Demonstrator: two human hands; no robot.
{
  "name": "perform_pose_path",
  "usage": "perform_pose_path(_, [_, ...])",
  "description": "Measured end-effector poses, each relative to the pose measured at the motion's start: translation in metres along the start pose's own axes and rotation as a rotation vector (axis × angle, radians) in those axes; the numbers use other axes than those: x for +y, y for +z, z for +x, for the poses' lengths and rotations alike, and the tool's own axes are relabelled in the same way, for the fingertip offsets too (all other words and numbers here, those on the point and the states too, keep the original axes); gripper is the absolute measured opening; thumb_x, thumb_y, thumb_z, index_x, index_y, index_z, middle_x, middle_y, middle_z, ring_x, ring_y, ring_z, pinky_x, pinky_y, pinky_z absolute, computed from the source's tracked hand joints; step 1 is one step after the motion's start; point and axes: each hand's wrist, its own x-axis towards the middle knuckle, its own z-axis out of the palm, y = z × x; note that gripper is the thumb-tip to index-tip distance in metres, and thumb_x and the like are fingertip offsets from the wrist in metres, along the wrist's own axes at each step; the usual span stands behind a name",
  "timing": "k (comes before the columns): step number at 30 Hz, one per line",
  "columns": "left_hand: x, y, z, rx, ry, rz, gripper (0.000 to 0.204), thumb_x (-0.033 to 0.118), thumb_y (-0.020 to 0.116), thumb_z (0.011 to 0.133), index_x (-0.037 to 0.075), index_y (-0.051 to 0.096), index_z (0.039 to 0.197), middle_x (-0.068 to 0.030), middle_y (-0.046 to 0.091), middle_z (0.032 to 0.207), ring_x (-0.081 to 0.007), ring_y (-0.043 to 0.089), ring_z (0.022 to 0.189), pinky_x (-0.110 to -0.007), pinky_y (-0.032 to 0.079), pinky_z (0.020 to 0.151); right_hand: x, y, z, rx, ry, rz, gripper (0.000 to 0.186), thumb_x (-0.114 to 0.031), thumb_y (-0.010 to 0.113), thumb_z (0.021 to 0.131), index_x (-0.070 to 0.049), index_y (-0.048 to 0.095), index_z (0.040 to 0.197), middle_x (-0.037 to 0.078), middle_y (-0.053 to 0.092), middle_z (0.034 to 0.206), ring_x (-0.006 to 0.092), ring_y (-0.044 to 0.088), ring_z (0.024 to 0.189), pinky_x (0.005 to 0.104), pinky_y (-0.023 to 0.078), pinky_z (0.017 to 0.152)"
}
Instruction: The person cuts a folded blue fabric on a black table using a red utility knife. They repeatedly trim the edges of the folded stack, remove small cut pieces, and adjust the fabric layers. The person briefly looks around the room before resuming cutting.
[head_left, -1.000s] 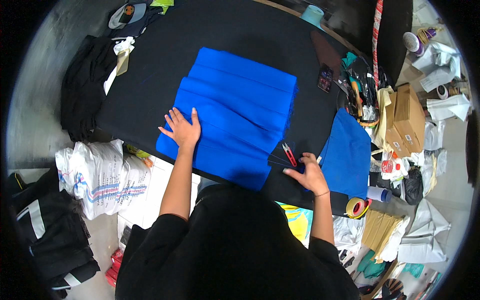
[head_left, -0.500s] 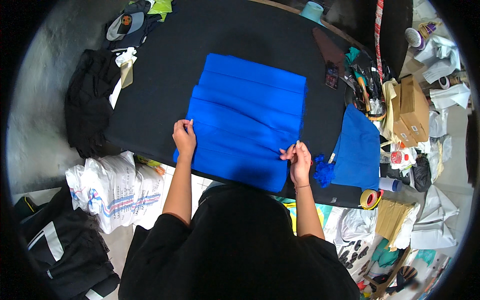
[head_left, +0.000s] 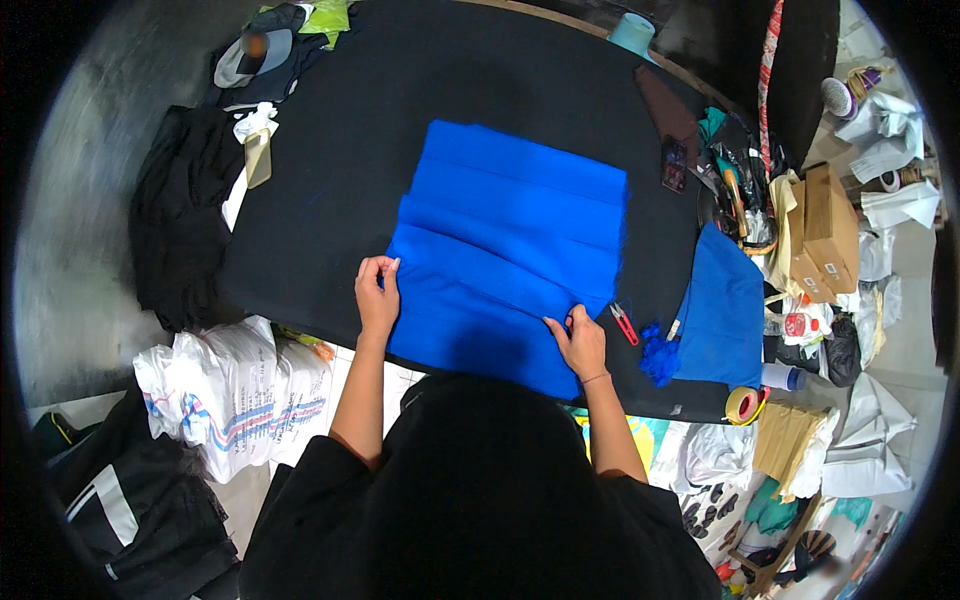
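A bright blue cloth point(head_left: 510, 230) with crosswise creases lies spread on the black-covered table, its right edge frayed. My left hand point(head_left: 377, 295) pinches the cloth's left edge between thumb and fingers. On the right side, my right hand point(head_left: 583, 345) has its fingers bent onto the near part of the cloth, gripping it at a raised fold. This fold runs slantwise between the two hands. Just right of my right hand lie small red-handled thread snips point(head_left: 625, 324). Beside them sits a tangle of blue threads point(head_left: 659, 355).
Another blue cloth piece point(head_left: 720, 310) lies at the table's right, with a tape roll point(head_left: 742, 405) at the near corner. A dark phone point(head_left: 674, 163) and a filled basket point(head_left: 745, 200) stand farther back. Black fabric point(head_left: 180, 220) hangs at left; white sacks point(head_left: 240, 395) stand below.
My right hand has moved from the cloth's right edge inward and down onto it, fingers now bent on the fabric. The red snips have come into sight. The fold has shifted.
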Motion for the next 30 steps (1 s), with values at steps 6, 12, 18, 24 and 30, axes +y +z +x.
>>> perform_pose_path(6, [0.022,-0.008,0.007,-0.269,0.388,0.41,0.011,0.015,0.07,0.097,0.008,0.07,0.089,-0.0066,0.068,0.094,-0.0295,0.062,0.097,-0.044,0.041,0.092,0.003,-0.001,0.002,-0.031,-0.004,-0.066,0.05,-0.046,0.08,0.093,-0.004,0.053,0.09,0.015,0.066,0.074,0.0393,0.068,0.068,0.0482,0.054,0.061])
perform_pose_path(12, [-0.058,-0.015,0.012,-0.022,-0.539,-0.08,0.016,0.021,0.073,0.102,0.006,0.073,0.097,0.0025,0.066,0.085,-0.0089,0.057,0.081,-0.028,0.049,0.075,0.001,-0.002,0.008,-0.055,-0.033,-0.061,0.05,-0.048,0.08,0.092,-0.005,0.053,0.089,0.015,0.066,0.074,0.0385,0.068,0.066,0.0485,0.053,0.06])
perform_pose_path(18, [-0.017,-0.026,-0.003,0.144,-0.399,0.149,0.033,0.038,0.071,0.103,0.006,0.075,0.099,-0.0024,0.069,0.084,-0.0143,0.061,0.075,-0.031,0.048,0.073,0.007,-0.002,0.002,-0.02,0.044,0.102,0.042,-0.038,0.079,0.096,-0.005,0.055,0.086,0.015,0.065,0.071,0.0342,0.066,0.062,0.0445,0.05,0.058])
perform_pose_path(24, [-0.002,-0.039,-0.037,-0.049,-0.26,0.309,0.034,0.043,0.079,0.094,0.01,0.078,0.094,-0.0025,0.071,0.093,-0.0207,0.063,0.096,-0.041,0.04,0.093,0.038,-0.004,-0.011,0.138,0.282,0.857,0.033,-0.02,0.065,0.109,-0.011,0.051,0.08,-0.007,0.044,0.069,0.0019,0.035,0.065,0.0255,0.029,0.056])
perform_pose_path(30, [0.003,-0.037,-0.028,-0.019,-0.292,0.216,0.026,0.034,0.086,0.088,0.009,0.078,0.089,0.0006,0.07,0.084,-0.0167,0.06,0.086,-0.037,0.035,0.092,0.031,-0.012,-0.018,0.122,0.199,0.729,0.037,-0.02,0.069,0.106,-0.011,0.048,0.077,-0.009,0.041,0.067,0.0015,0.034,0.062,0.026,0.027,0.054])
